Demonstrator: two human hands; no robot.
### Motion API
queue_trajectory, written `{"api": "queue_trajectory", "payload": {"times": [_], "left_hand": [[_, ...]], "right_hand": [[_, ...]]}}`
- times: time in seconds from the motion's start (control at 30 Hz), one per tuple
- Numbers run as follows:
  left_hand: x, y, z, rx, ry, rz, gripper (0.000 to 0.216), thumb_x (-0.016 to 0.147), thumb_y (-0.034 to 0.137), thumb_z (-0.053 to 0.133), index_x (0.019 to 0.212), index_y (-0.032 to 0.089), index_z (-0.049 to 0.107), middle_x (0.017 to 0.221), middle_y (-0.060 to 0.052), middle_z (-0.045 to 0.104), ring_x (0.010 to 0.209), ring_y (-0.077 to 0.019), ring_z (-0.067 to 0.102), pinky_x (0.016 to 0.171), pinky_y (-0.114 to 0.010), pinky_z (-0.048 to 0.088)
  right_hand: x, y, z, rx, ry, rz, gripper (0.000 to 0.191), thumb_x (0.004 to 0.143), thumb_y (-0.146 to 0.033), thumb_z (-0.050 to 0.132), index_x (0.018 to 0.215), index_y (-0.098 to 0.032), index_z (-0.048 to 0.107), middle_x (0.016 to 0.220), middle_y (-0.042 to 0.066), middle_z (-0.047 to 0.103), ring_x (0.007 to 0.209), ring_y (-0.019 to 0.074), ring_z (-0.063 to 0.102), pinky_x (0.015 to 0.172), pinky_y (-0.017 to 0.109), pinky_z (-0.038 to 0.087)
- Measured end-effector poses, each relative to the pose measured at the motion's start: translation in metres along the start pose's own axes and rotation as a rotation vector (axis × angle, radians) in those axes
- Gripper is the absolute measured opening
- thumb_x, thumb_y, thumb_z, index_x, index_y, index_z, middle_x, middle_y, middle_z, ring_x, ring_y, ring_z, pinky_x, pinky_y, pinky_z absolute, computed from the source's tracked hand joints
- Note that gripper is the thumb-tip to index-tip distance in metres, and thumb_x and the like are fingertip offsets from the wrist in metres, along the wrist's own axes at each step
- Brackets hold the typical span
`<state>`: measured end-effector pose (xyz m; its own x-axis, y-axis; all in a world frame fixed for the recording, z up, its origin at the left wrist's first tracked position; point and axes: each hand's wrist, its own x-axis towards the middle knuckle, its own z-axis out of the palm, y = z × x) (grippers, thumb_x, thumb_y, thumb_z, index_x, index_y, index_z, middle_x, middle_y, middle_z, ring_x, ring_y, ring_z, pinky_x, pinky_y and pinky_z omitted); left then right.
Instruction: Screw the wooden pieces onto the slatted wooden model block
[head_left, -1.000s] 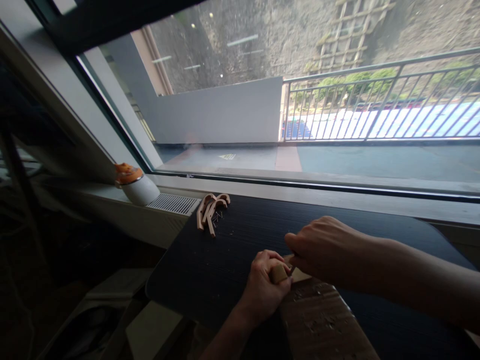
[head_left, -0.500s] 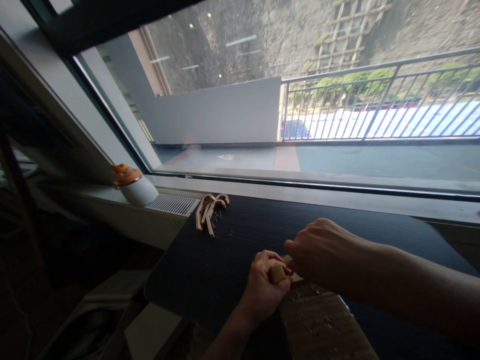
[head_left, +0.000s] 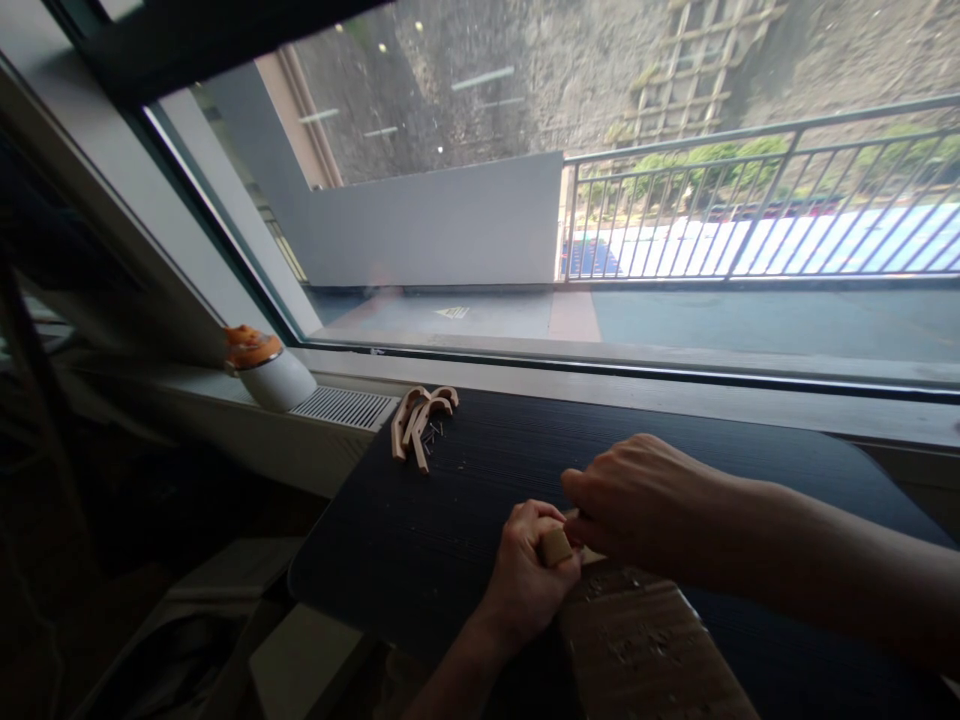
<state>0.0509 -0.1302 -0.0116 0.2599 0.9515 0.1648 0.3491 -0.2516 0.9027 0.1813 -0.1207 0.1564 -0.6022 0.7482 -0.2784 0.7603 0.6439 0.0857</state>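
Note:
My left hand (head_left: 525,575) is closed round a pale wooden piece (head_left: 556,547), whose squared end sticks out between thumb and fingers. Just beyond it, my right hand (head_left: 626,500) is curled, knuckles up, its fingertips against the far side of the same wood. Whatever its fingers grip is hidden behind the hand. Both hands are over the far end of a brown block (head_left: 645,645) with a shiny, wrinkled clear covering. At the table's far left corner lie several curved wooden hooks (head_left: 420,425), with small screws (head_left: 433,436) beside them.
The dark table (head_left: 480,450) has rounded corners and meets the window sill (head_left: 600,395). Left of it, a white container with an orange top (head_left: 271,370) stands on a ledge near a vent grille (head_left: 345,408). A large window and an outdoor railing (head_left: 757,200) lie ahead.
My right hand has shifted slightly left, with its fingertips closer to my left hand. The left hand and the wooden piece stay almost where they were.

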Motion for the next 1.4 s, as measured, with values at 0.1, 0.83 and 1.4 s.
{"api": "queue_trajectory", "payload": {"times": [0.1, 0.83, 1.4], "left_hand": [[0.0, -0.001, 0.0, -0.007, 0.007, 0.012, 0.011, 0.066, 0.007, 0.062, 0.07, 0.018, 0.063, 0.091, -0.002, 0.058, 0.088, -0.0171, 0.054, 0.08, -0.028, 0.044], [0.0, -0.016, 0.002, -0.015, 0.031, 0.057, 0.01, 0.07, 0.01, 0.061, 0.072, 0.019, 0.064, 0.088, -0.001, 0.059, 0.087, -0.0157, 0.055, 0.08, -0.027, 0.045], [0.001, -0.013, -0.001, -0.018, -0.007, 0.018, 0.009, 0.069, 0.013, 0.065, 0.075, 0.02, 0.065, 0.092, -0.001, 0.059, 0.088, -0.0168, 0.056, 0.083, -0.028, 0.044]], "right_hand": [[-0.001, 0.002, 0.001, 0.009, 0.041, 0.004, 0.017, 0.086, -0.027, 0.052, 0.078, -0.016, 0.063, 0.068, 0.006, 0.067, 0.062, 0.02, 0.065, 0.048, 0.027, 0.026], [-0.003, 0.013, 0.003, 0.072, 0.087, -0.142, 0.012, 0.073, -0.01, 0.057, 0.077, -0.021, 0.062, 0.071, 0.002, 0.067, 0.064, 0.017, 0.063, 0.05, 0.025, 0.027], [-0.003, 0.009, 0.005, 0.036, 0.127, -0.02, 0.008, 0.082, -0.024, 0.056, 0.078, -0.019, 0.062, 0.069, 0.003, 0.067, 0.061, 0.0192, 0.064, 0.047, 0.026, 0.024]]}}
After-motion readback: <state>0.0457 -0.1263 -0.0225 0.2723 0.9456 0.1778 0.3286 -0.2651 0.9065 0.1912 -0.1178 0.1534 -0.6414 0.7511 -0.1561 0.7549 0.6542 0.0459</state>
